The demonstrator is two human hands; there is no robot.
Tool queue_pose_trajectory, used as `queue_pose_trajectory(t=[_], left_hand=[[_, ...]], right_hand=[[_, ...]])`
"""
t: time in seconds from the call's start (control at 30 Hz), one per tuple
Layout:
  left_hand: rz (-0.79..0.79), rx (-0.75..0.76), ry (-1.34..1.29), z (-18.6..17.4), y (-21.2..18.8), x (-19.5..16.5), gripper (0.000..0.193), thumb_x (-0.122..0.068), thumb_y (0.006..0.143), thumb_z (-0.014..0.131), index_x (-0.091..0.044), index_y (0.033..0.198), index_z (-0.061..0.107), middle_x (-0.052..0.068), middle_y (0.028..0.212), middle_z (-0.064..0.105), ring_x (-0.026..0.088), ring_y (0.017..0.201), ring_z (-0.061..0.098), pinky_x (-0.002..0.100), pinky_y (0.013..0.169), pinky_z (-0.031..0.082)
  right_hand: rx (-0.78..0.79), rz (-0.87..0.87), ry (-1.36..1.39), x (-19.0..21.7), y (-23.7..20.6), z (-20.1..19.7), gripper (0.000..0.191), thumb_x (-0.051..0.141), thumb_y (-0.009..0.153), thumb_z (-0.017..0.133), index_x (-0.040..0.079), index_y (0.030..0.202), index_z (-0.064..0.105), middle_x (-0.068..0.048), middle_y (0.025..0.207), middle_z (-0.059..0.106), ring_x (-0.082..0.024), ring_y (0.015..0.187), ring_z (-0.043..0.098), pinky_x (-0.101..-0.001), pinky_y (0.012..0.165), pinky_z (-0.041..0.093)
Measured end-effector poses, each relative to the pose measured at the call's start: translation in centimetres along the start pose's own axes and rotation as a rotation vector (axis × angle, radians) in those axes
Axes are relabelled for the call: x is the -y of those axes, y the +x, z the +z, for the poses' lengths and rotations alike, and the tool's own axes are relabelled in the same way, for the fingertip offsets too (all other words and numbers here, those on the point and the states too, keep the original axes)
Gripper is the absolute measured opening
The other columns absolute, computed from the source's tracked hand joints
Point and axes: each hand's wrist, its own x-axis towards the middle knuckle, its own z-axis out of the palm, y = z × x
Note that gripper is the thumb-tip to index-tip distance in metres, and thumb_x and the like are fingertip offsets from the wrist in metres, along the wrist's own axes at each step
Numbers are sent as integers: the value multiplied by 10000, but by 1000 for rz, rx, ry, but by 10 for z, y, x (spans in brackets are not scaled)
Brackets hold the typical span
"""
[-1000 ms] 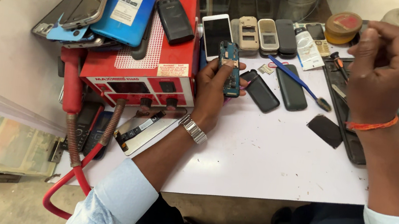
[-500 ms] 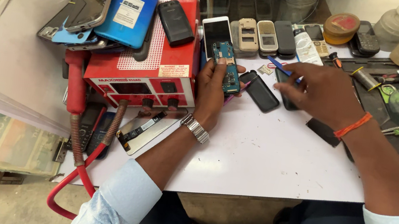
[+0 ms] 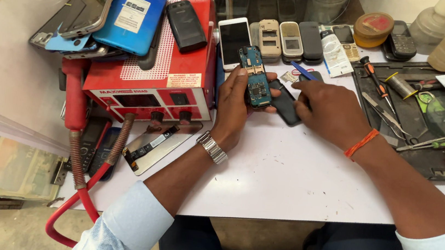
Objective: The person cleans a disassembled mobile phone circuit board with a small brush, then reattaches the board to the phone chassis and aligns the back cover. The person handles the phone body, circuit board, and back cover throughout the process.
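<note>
Two hands work over the white desk (image 3: pixel 294 176). Left hand (image 3: pixel 234 107) has its fingers wrapped around a bare phone circuit board (image 3: pixel 255 77), holding it upright beside the red rework station (image 3: pixel 155 57). Right hand (image 3: pixel 330 107) rests with fingers curled on a black phone cover (image 3: pixel 285 107), with a blue pry tool (image 3: pixel 301 70) just behind.

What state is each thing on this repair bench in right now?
Phone circuit board: bare, out of its case, held upright in the left hand.
Blue tool: gripped by the right hand.
Black back cover: lying flat beside the board.
White smartphone: screen dark.
Red rework station: display unlit, phones piled on top.
Round tin: lid on.
</note>
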Motion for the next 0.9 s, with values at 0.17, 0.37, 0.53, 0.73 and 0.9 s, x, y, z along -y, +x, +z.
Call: queue_pose_trajectory(t=[0.17,0.37,0.53,0.73,0.9], left_hand=[[4,-32,71,3,-1,-6,469,-401,1096,324,-47,1331,523,185,1205,711,243,989,759,348,695,692],[-44,-3,15,9,-4,-12,465,-402,1034,489,-61,1345,550,152,1248,682,249,1078,722,387,797,693],[-92,51,-28,15,-6,-4,477,-364,995,616,15,1282,583,133,1245,662,265,1131,709,422,862,638],[-110,95,16,18,-9,3,479,-343,971,669,43,1249,608,143,1225,665,273,1118,708,415,865,638],[-135,57,41,19,-12,-3,511,-330,942,684,65,1251,584,164,1188,678,279,1076,730,412,830,694]], right_hand=[[-340,-48,95,-12,0,-6,224,113,950,694,31,1157,721,-123,997,730,-301,791,702,-415,723,568],[-438,-8,135,-7,-2,-14,228,27,974,713,-13,1199,700,-138,966,681,-251,713,683,-366,641,549],[-587,-145,106,6,-7,-19,192,18,1053,719,0,1239,677,-111,1008,659,-215,740,684,-311,626,550],[-606,-319,-80,22,-13,-19,219,33,1011,772,16,1214,694,-115,1057,691,-250,776,703,-352,644,559],[-542,-394,116,32,-12,-17,265,46,947,797,15,1180,674,-139,1082,708,-248,823,733,-332,676,591]])
